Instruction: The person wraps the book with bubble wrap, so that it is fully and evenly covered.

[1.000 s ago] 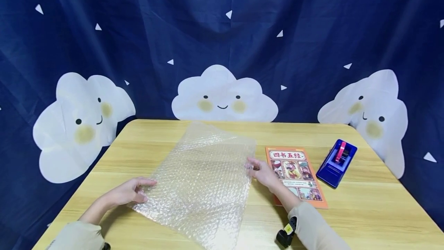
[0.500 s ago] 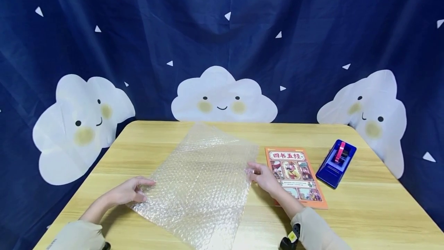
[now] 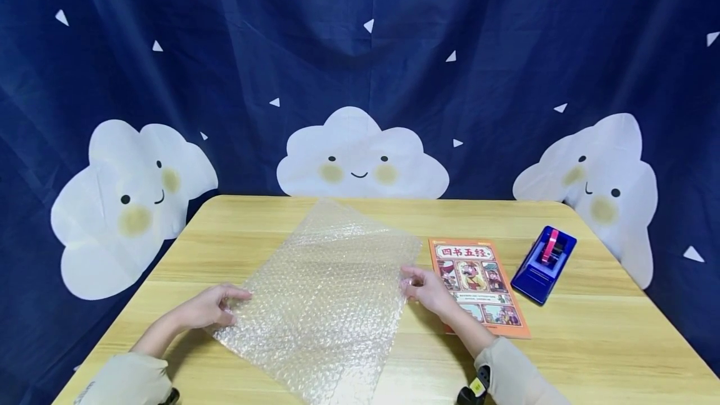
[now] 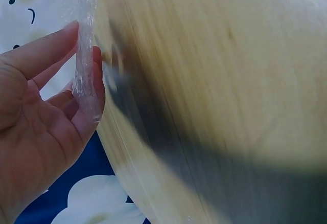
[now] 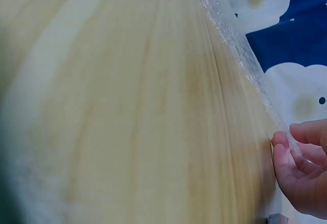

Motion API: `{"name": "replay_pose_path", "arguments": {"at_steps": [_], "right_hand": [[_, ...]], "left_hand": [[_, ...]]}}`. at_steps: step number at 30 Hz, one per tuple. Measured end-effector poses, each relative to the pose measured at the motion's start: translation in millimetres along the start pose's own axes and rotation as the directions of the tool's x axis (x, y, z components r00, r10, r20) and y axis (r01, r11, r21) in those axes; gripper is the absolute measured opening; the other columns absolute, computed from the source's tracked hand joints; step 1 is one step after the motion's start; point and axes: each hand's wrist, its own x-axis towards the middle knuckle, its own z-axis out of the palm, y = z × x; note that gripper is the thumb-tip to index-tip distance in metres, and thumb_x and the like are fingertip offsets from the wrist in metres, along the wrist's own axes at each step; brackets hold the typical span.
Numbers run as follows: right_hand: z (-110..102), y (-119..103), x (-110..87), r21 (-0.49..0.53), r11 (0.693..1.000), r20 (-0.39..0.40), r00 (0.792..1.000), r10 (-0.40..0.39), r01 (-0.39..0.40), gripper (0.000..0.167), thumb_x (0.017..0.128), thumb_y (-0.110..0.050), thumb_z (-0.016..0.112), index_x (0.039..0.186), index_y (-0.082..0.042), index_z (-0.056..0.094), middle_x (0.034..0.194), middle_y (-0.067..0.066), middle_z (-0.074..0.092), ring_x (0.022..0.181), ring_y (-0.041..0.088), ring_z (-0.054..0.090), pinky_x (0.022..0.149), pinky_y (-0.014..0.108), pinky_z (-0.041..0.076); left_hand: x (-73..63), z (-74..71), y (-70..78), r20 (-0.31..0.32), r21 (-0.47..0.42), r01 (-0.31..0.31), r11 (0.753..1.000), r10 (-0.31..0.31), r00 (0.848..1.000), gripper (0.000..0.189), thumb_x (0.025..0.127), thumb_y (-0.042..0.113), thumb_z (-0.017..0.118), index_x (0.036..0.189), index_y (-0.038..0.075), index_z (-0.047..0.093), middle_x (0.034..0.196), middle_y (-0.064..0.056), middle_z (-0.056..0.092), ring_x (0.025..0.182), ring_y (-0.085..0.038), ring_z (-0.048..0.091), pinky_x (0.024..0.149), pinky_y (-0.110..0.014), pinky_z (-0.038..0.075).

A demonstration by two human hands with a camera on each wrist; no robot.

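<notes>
A clear sheet of bubble wrap (image 3: 326, 286) spreads across the left and middle of the table, slanted, its near end running out of the head view. My left hand (image 3: 205, 308) holds its near left edge; in the left wrist view the film (image 4: 86, 55) passes between thumb and fingers. At the right edge, my right hand (image 3: 430, 292) pinches the wrap, and the right wrist view shows that edge (image 5: 240, 50) leading to the fingertips. An orange-bordered comic-style book (image 3: 475, 286) lies just beyond the right hand, partly covered by the forearm.
Right of the book stands a blue tape dispenser (image 3: 544, 265) with a red ring in it. The wooden table (image 3: 602, 330) has its far edge against a dark blue curtain (image 3: 360, 67) printed with smiling clouds.
My right hand has come slightly nearer and to the right, still holding the wrap, whose far right corner has shifted a little right. The left hand has hardly moved.
</notes>
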Motion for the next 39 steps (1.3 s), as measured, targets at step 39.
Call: {"name": "replay_pose_path", "arguments": {"at_steps": [39], "right_hand": [[-16,1,-19.4,0.017,0.997,0.193,0.978,-0.078,0.076,0.054,0.085,-0.007,0.060,0.131,0.011,0.038,0.081,0.010,0.058,0.070,0.015,0.055,0.061,0.023,0.049]], "left_hand": [[8.2,-2.3,-0.1,-0.032,0.183,-0.043,0.982,0.049,0.998,0.049,0.067,0.000,0.070,0.113,-0.011,0.056,0.113,-0.029,0.054,0.092,-0.036,0.051,0.074,-0.037,0.049]]}}
